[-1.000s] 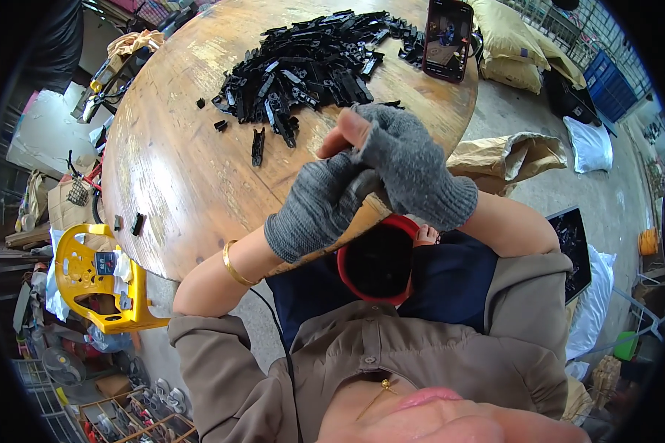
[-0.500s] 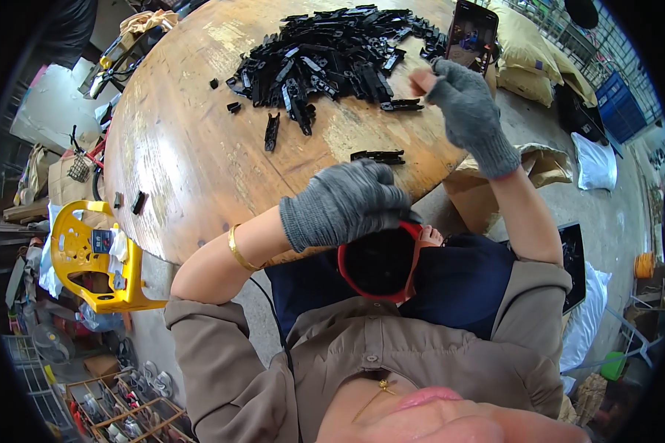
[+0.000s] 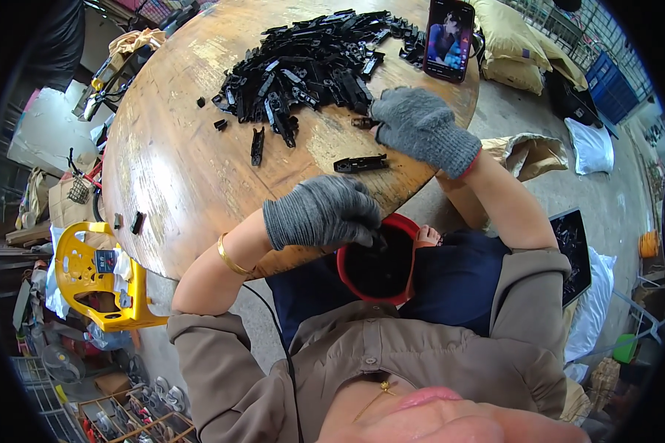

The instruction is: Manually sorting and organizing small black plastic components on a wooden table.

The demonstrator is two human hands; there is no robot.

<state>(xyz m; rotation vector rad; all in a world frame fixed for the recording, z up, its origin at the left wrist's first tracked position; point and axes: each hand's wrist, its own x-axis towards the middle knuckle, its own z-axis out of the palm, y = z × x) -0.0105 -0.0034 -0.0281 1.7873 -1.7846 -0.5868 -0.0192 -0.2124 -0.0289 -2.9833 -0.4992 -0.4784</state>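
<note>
My left hand point(image 3: 321, 213), in a grey knit glove, hangs over the rim of a red bucket point(image 3: 342, 267). Its fingers are pinched together, and a dark bit shows at their tips, too unclear to name. In a matching glove, my right hand point(image 3: 421, 129) is at the right side of the round wooden table point(image 3: 170, 162), fingers closed on the right end of a black plastic piece point(image 3: 362, 123). Another black plastic piece point(image 3: 360, 164) lies on the table between my hands. Beyond them spreads a large pile of similar black pieces point(image 3: 303, 70).
A phone point(image 3: 448, 40) stands upright at the table's far right. Several stray black pieces lie left of the pile. A yellow plastic chair point(image 3: 74, 255) is at the left; an open brown paper sack point(image 3: 532, 153) and a dark flat panel point(image 3: 571, 251) are at the right.
My right hand has come down and left from near the phone onto a black piece at the table. My left hand has shifted slightly left and down, its fingertips now over the bucket's opening.
</note>
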